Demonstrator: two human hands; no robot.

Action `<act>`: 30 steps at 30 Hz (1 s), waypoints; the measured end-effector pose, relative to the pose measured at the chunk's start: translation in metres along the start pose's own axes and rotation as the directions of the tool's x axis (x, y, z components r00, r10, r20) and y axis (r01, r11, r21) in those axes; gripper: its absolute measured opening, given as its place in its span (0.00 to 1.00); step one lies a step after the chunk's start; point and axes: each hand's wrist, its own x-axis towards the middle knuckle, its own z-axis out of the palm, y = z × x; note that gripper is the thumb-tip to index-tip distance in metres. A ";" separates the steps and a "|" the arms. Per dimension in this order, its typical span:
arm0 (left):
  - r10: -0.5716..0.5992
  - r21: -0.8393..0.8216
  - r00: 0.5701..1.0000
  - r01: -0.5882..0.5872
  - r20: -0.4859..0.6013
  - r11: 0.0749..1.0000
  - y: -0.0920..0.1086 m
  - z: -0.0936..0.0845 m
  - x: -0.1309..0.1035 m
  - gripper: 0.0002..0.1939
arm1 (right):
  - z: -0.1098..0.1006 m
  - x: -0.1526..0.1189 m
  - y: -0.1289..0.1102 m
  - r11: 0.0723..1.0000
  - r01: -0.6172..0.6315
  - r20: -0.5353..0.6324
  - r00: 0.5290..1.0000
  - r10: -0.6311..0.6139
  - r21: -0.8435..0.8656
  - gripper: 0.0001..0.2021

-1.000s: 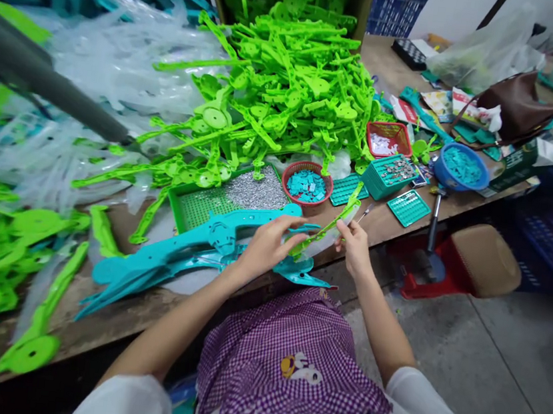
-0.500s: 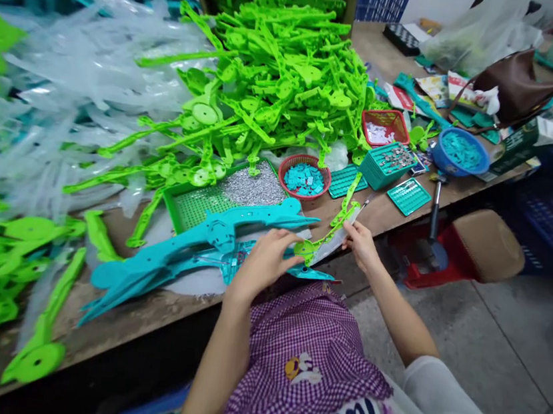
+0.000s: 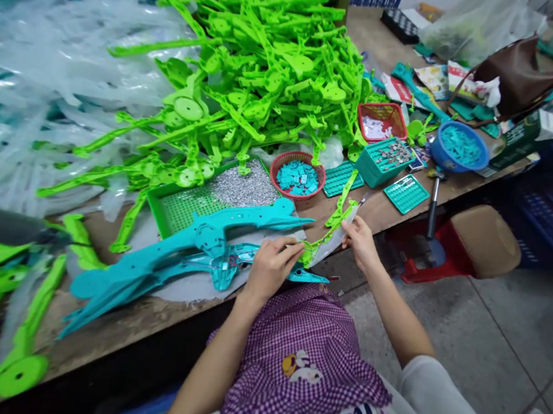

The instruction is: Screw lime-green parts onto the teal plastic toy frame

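Observation:
My right hand (image 3: 359,241) is closed on the edge of a slim, bright green plastic part (image 3: 325,240), which lies over a whitish strip at the bench's front edge. Beside the part's lower left end, my left hand (image 3: 269,270) has its thumb and fingertips pinched together; whatever they hold is too small to make out. Under and next to the left hand lies an open turquoise plastic shell (image 3: 224,264) with thin reddish lines inside, possibly wires. A long turquoise shell (image 3: 213,233) rests just behind it.
A large heap of green parts (image 3: 273,65) rises behind. A green basket of small metal pieces (image 3: 175,211), a red basket of turquoise pieces (image 3: 273,173) and a teal box (image 3: 379,166) stand in front of it. A hammer (image 3: 433,203) overhangs the bench edge at right.
My left hand has come off the green part's lower end, turned, and pinched its fingers. My right hand keeps its hold. A dark, blurred bar has entered at the left edge.

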 end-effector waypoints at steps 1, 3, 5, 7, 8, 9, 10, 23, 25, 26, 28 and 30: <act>0.002 -0.005 1.000 -0.002 -0.004 1.000 0.000 -0.001 -0.003 0.13 | -0.001 0.000 0.000 1.000 0.011 -0.012 1.000 -0.011 -0.007 0.29; 0.012 -0.004 1.000 -0.012 0.021 1.000 -0.001 -0.006 -0.010 0.13 | -0.004 -0.001 -0.001 0.999 0.023 -0.027 0.999 -0.024 -0.025 0.30; 0.015 0.023 0.995 -0.018 0.097 1.000 -0.002 -0.015 -0.020 0.22 | -0.007 -0.003 -0.001 0.999 0.018 -0.023 1.000 -0.019 -0.051 0.30; 0.006 0.064 0.983 -0.018 0.181 0.998 -0.005 -0.022 -0.029 0.32 | -0.008 -0.004 -0.001 0.997 0.009 -0.018 1.000 -0.011 -0.079 0.29; -0.004 0.081 0.978 -0.014 0.210 0.997 -0.008 -0.025 -0.032 0.34 | -0.008 -0.004 -0.001 0.995 0.008 -0.012 1.000 -0.009 -0.095 0.29; -0.017 0.094 0.973 -0.005 0.229 0.996 -0.011 -0.026 -0.034 0.34 | -0.007 -0.003 -0.002 0.994 0.012 -0.003 1.000 -0.012 -0.111 0.29; -0.029 0.102 0.971 0.005 0.238 0.995 -0.014 -0.027 -0.034 0.33 | -0.006 0.000 -0.002 0.992 0.022 0.006 1.000 -0.022 -0.127 0.30; -0.125 0.080 0.968 0.110 0.217 0.991 -0.034 -0.030 -0.030 0.19 | 0.024 0.031 -0.013 0.895 0.163 0.067 0.987 -0.149 -0.415 0.22; -0.134 0.082 0.966 0.119 0.221 0.990 -0.034 -0.031 -0.030 0.19 | 0.024 0.031 -0.010 0.903 0.159 0.058 0.987 -0.148 -0.399 0.21; -0.139 0.085 0.965 0.123 0.223 0.989 -0.033 -0.032 -0.030 0.20 | 0.023 0.031 -0.008 0.905 0.160 0.049 0.987 -0.153 -0.394 0.20; -0.138 0.087 0.964 0.121 0.227 0.989 -0.028 -0.031 -0.029 0.24 | 0.020 0.030 -0.006 0.900 0.170 0.042 0.985 -0.168 -0.401 0.20; -0.116 0.073 0.966 0.102 0.233 0.992 -0.022 -0.030 -0.026 0.30 | 0.018 0.030 -0.005 0.879 0.188 0.055 0.982 -0.182 -0.438 0.21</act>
